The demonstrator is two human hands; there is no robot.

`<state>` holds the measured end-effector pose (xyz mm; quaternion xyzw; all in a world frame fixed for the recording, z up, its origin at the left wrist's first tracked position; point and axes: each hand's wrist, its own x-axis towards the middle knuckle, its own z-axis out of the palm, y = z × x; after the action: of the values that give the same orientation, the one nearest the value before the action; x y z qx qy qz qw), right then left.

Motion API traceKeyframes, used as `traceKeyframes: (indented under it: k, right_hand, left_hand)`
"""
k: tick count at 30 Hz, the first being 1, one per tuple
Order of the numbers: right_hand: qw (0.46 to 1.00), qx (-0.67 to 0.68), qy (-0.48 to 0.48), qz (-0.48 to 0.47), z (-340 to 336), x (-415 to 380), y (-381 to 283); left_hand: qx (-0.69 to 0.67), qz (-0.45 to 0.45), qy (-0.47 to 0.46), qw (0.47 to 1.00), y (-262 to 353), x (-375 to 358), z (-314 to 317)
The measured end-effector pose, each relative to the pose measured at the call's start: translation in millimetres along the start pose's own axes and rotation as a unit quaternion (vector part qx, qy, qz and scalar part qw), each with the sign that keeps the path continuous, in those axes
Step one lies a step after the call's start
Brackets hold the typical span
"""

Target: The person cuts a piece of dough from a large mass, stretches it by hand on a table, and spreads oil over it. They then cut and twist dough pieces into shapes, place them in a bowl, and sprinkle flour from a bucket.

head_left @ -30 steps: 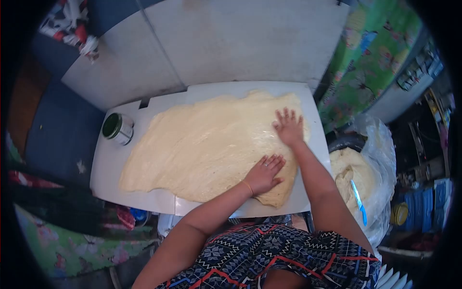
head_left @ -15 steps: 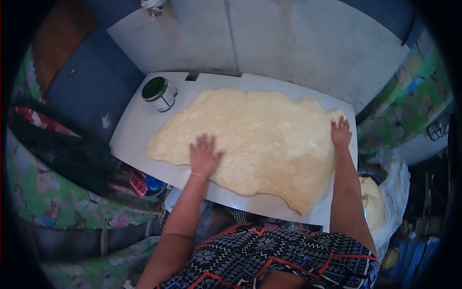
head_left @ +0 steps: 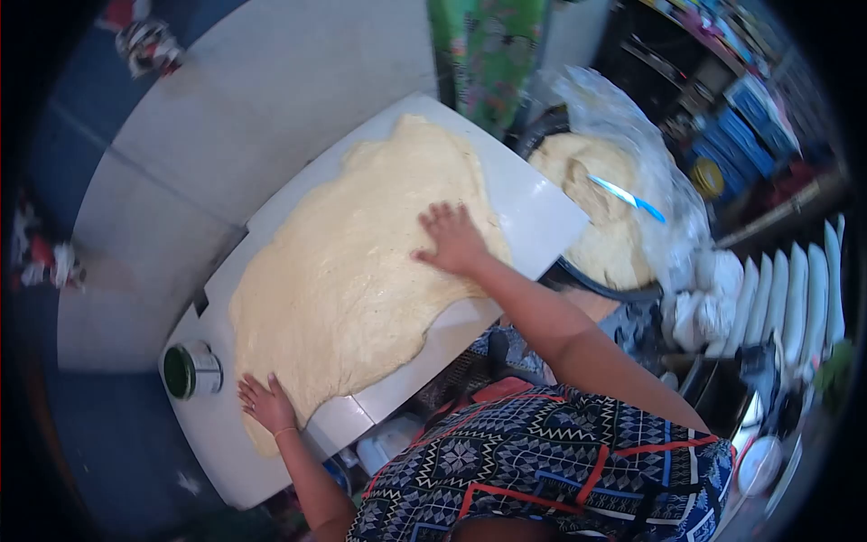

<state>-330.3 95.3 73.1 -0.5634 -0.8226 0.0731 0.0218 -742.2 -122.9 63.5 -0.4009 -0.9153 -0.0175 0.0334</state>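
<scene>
A large flat sheet of pale dough (head_left: 352,262) is spread over the white table (head_left: 542,203). My left hand (head_left: 267,404) lies flat near the dough's lower left end, fingers spread. Farther along, my right hand (head_left: 449,237) rests palm down on the right part of the sheet, its fingers apart. Neither hand grips anything. A tub with a dark green inside (head_left: 191,370) stands on the table just left of my left hand.
To the right, a dark basin (head_left: 562,132) holds more dough (head_left: 603,237), with a blue-handled knife (head_left: 628,199) on it. Clear plastic (head_left: 664,181) hangs over its side. A light panel (head_left: 226,99) borders the table's far side.
The view has swung to the right, bringing the basin and knife into sight. My left hand is now nearer the tub, and my right hand has moved inward from the sheet's right edge.
</scene>
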Motion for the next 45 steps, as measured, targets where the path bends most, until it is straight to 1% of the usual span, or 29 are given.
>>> traceKeyframes:
  k: [2,4,6,7,9,10,11,12,14,16,17,19,21,25,26,27,28,29,30,31,32,33,34,36,41,42,43,44,45]
  right_hand:
    - [0.999,-0.005,0.011,-0.033,4.2,-31.7,-25.8]
    - [0.993,0.055,0.063,-0.082,30.3,-57.7,-45.0]
    - [0.975,0.144,0.058,-0.157,38.5,-88.0,-59.3]
    - [0.976,0.144,0.061,-0.152,37.0,-102.8,-60.9]
    - [0.942,0.201,0.042,-0.264,29.0,-128.0,-50.9]
    - [0.943,0.199,0.045,-0.264,20.8,-137.4,-39.1]
    - [0.821,0.53,-0.103,-0.184,11.4,-147.1,-24.0]
    - [0.574,0.78,-0.237,-0.077,4.3,-156.4,-5.8]
    - [0.458,0.871,-0.171,-0.048,-7.3,-168.7,48.0]
    - [0.403,0.909,-0.055,-0.088,-14.6,-176.7,112.6]
    - [0.364,0.929,-0.016,-0.056,-26.7,-180.9,144.8]
    - [0.287,0.953,0.046,-0.084,-29.5,-178.0,217.2]
    - [0.255,0.962,0.076,-0.062,-27.9,-162.7,289.7]
    - [0.256,0.961,0.099,-0.044,-42.5,-101.1,387.6]
    - [0.497,0.853,0.159,-0.015,-36.0,-66.9,411.2]
    - [0.708,0.672,0.217,0.003,-33.6,-45.4,417.4]
    - [0.702,0.681,0.21,0.0,-24.2,-31.5,421.8]
    - [0.815,0.522,0.253,-0.011,-8.6,-16.0,426.2]
    - [0.894,0.34,0.29,-0.024,5.8,-1.5,430.8]
    - [0.891,0.35,0.287,-0.029,31.0,7.4,436.9]
    - [0.954,0.201,0.22,-0.016,65.4,8.2,442.6]
    - [0.988,0.044,0.145,-0.004,98.7,2.2,446.5]
    - [0.989,0.056,0.136,-0.009,128.6,-11.1,452.5]
    - [0.999,-0.051,0.016,0.001,169.7,-41.4,461.2]
    - [0.997,0.035,-0.072,-0.005,181.8,-122.9,443.0]
    - [0.993,0.067,-0.099,-0.007,182.2,-138.3,438.1]
    - [0.986,0.073,-0.15,-0.01,169.1,-149.9,430.3]
    - [0.977,0.078,-0.199,-0.013,156.2,-159.8,424.1]
    - [0.976,0.125,-0.179,-0.027,161.7,-174.8,420.1]
  left_hand:
    - [0.001,0.021,-0.004,1.0,15.6,6.9,-2.7]
    - [0.019,0.097,-0.064,0.993,52.2,-0.3,-14.9]
    - [-0.036,0.259,-0.101,0.96,97.4,-13.7,-13.6]
    - [-0.071,0.323,-0.114,0.937,119.1,-23.3,-15.9]
    - [-0.04,0.346,-0.106,0.931,156.0,-39.9,-10.2]
    - [-0.046,0.359,-0.096,0.927,170.8,-48.6,-9.7]
    - [-0.051,0.372,-0.086,0.923,185.6,-57.6,-10.9]
    - [-0.041,0.361,-0.092,0.927,200.1,-66.3,-12.9]
    - [-0.022,0.374,-0.086,0.923,227.1,-83.8,-15.2]
    - [-0.006,0.382,-0.08,0.92,256.0,-98.7,-15.5]
    - [-0.017,0.394,-0.083,0.915,271.5,-106.5,-15.0]
    - [-0.036,0.397,-0.081,0.914,310.0,-120.2,-9.3]
    - [-0.075,0.357,-0.041,0.93,347.9,-132.6,0.4]
    - [-0.079,0.274,-0.055,0.957,414.4,-149.1,-11.6]
    - [-0.074,0.259,-0.057,0.961,431.3,-157.1,-14.3]
    - [-0.082,0.254,-0.053,0.962,438.0,-155.5,-16.5]
    - [-0.081,0.242,-0.045,0.966,440.3,-154.6,-14.9]
    - [-0.071,0.234,-0.042,0.969,440.4,-154.4,-14.7]
    - [-0.082,0.23,-0.043,0.969,440.4,-153.8,-14.7]
    - [-0.093,0.224,-0.045,0.969,440.9,-153.2,-14.3]
    - [-0.083,0.216,-0.045,0.972,443.0,-153.1,-14.8]
    - [-0.087,0.219,-0.037,0.971,443.9,-154.6,-15.5]
    - [-0.091,0.223,-0.031,0.97,443.1,-156.7,-16.0]
    - [-0.09,0.218,-0.029,0.971,441.1,-153.7,-12.9]
    - [-0.115,0.178,-0.034,0.977,447.5,-169.9,-7.9]
    - [-0.157,0.185,-0.025,0.97,456.2,-184.3,-7.5]
    - [-0.198,0.193,-0.018,0.961,468.0,-201.0,-8.7]
    - [-0.277,0.259,-0.04,0.924,496.0,-230.1,-15.3]
    - [-0.354,0.321,-0.061,0.876,530.1,-267.1,-19.9]
